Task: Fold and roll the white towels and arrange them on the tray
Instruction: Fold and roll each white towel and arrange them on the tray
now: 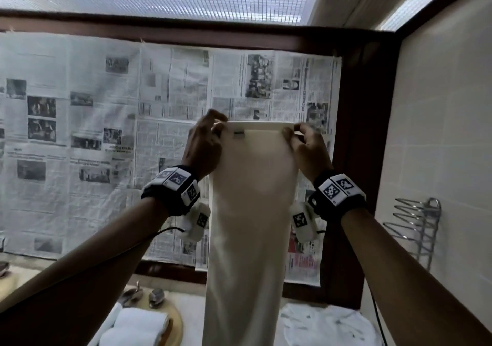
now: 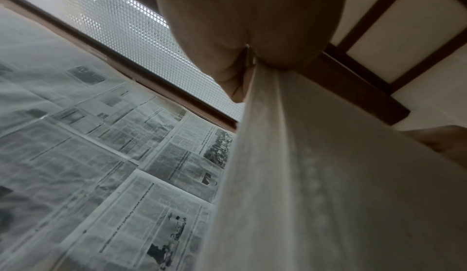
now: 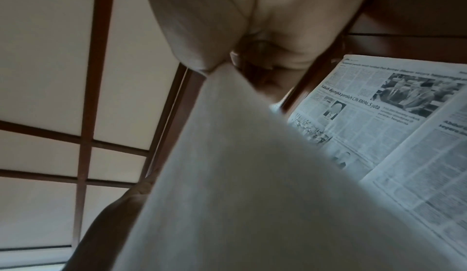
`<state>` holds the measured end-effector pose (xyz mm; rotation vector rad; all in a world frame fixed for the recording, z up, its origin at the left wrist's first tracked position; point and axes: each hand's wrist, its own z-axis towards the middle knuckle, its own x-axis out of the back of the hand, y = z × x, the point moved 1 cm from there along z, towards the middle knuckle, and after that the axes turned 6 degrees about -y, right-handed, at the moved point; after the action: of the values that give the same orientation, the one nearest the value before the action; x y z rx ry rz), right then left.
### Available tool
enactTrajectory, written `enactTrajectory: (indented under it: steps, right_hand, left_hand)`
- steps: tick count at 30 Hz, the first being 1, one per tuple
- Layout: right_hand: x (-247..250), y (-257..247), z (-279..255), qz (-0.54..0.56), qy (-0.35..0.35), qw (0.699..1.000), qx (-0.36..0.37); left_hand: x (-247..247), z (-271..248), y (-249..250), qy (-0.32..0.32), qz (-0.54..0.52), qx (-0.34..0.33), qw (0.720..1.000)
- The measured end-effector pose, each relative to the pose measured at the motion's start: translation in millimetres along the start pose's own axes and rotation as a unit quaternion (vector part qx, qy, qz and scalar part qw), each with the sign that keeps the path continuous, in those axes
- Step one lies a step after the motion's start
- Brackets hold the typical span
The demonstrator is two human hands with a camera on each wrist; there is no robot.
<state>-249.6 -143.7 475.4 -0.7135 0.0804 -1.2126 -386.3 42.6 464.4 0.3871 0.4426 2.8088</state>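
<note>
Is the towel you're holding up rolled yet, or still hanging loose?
Hanging loose, not rolled. The towel drops straight from its top corners, pinched by the left hand and right hand. Whether it's doubled lengthwise, cannot tell.

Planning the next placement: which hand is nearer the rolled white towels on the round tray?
Left. The left hand is above them; the right hand is farther right.

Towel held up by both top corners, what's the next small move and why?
Probably lower the towel onto the counter in front to start folding. The left hand and right hand each pinch a top corner, and it hangs full length, unfolded. Rolled towels already sit on the tray at lower left, and a crumpled pile waits at lower right.
</note>
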Motion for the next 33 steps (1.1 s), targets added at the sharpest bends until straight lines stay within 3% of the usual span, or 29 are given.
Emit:
enactTrajectory:
  steps: [6, 13, 20, 23, 33]
  right_hand:
    - [-25, 53, -41, 0.053, -0.024, 0.997, -0.059]
    - [-67, 166, -142, 0.018, -0.101, 0.981, -0.163]
    - [-106, 246, -231, 0.014, -0.189, 0.943, -0.273]
    - [-117, 266, -253, 0.008, -0.212, 0.931, -0.298]
    - [-148, 362, -275, -0.124, -0.187, 0.929, -0.296]
  left_hand:
    - [-24, -57, -31, -0.021, -0.018, 0.044, 0.999]
    - [-65, -182, -104, -0.166, -0.013, 0.144, 0.975]
    - [-94, -288, -159, -0.315, 0.021, 0.227, 0.921]
    - [-104, -311, -177, -0.343, 0.035, 0.246, 0.906]
    - [-164, -332, -247, -0.412, 0.064, 0.283, 0.864]
